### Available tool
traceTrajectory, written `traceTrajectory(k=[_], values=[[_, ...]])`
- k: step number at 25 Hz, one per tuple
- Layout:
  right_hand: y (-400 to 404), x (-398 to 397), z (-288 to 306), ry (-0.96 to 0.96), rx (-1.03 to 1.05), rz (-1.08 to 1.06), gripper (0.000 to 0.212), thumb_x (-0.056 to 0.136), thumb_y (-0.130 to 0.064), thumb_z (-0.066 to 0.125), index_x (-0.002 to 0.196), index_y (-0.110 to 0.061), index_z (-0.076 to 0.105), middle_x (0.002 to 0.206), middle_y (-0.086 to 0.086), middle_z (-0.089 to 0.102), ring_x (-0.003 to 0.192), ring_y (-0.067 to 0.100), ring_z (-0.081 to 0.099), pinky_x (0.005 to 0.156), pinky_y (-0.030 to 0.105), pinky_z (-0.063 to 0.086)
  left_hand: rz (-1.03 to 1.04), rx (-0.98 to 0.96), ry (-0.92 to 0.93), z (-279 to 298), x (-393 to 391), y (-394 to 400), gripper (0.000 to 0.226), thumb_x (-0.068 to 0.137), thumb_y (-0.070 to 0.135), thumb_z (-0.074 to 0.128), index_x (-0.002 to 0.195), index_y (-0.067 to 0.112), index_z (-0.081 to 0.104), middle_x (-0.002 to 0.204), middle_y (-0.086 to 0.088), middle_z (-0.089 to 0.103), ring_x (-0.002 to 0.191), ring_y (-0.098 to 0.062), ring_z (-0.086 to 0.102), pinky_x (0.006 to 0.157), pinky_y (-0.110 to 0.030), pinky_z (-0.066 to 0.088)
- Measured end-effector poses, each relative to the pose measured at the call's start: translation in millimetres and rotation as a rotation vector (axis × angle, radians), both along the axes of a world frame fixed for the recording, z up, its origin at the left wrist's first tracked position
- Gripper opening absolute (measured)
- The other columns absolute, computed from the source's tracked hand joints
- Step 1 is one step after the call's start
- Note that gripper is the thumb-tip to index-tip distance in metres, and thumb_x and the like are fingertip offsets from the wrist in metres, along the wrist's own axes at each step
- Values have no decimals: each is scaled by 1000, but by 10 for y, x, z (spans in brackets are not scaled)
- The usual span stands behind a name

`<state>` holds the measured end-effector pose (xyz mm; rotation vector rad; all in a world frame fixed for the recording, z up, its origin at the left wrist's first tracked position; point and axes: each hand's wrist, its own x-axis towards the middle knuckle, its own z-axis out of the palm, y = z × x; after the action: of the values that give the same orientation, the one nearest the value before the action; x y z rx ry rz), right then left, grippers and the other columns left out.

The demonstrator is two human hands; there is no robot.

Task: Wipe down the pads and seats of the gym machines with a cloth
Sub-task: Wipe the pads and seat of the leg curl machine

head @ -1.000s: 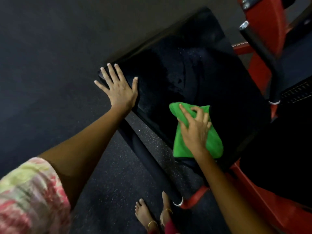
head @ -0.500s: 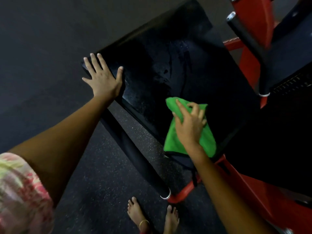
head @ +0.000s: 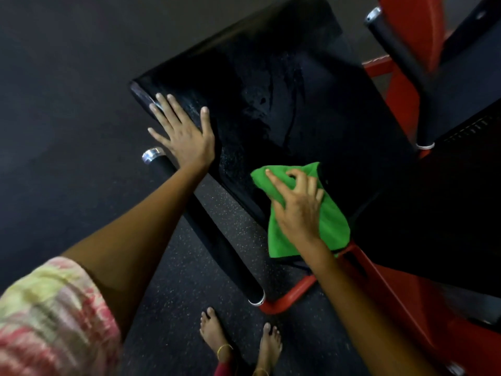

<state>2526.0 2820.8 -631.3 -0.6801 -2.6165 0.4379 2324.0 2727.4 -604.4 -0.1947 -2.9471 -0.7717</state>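
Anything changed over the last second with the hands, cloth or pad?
Little changed. The right hand shifted its fingers a little on the green cloth, near the pad's lower edge. The left hand stays flat on the pad's left corner. Most apparent shift is camera movement.

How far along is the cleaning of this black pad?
Done: the pad shows wet smears across its middle, so it looks partly wiped. In hand: the right hand grips the green cloth on the pad's near edge, while the left hand rests flat on its corner. Left: the dry-looking far end, and any other pads.
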Motion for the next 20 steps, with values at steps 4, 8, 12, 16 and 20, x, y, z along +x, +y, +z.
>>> traceTrajectory(k=[4, 8, 12, 16, 20], values=[[-72, 430, -136, -46, 210, 423, 73, 66, -15, 68, 130, -39, 46, 120, 2, 46, 101, 22, 40, 76, 43, 44, -9, 0, 15, -23, 10, -9, 73, 98, 52, 27, 150, 6, 4, 158, -10, -3, 145, -28, -8, 113, -53, -8], [368, 905, -322, 33, 41, 164, 60, 74, -14, 47, 130, -37, 46, 116, 2, 43, 100, 24, 40, 86, 44, 45, -15, 7, 36, -48, 5, -2, 76, 97, 54, 28, 150, 5, 4, 158, -11, -3, 145, -30, -8, 112, -53, -7], [150, 420, -157, 36, -83, -249, 61, 67, -9, 76, 123, -27, 60, 116, 11, 55, 101, 23, 36, 85, 45, 40, -10, -22, 53, -65, -13, -3, 78, 96, 56, 27, 150, 5, 4, 158, -11, -3, 145, -30, -8, 112, -53, -7], [-33, 752, -255, -123, 48, -56, 57, 86, -53, 49, 140, -39, 35, 146, 2, 39, 135, 29, 25, 96, 53, 33, -17, -22, 55, -57, 0, 2, 78, 96, 56, 28, 150, 5, 4, 158, -12, -3, 145, -31, -7, 113, -54, -5], [-58, 600, -232, -148, -3, -387, 59, 83, -50, 58, 138, -39, 39, 145, 1, 42, 129, 39, 35, 84, 56, 46, -19, -10, 65, -71, -5, -3, 78, 96, 55, 30, 149, 4, 5, 158, -12, -3, 145, -31, -7, 112, -54, -6]])
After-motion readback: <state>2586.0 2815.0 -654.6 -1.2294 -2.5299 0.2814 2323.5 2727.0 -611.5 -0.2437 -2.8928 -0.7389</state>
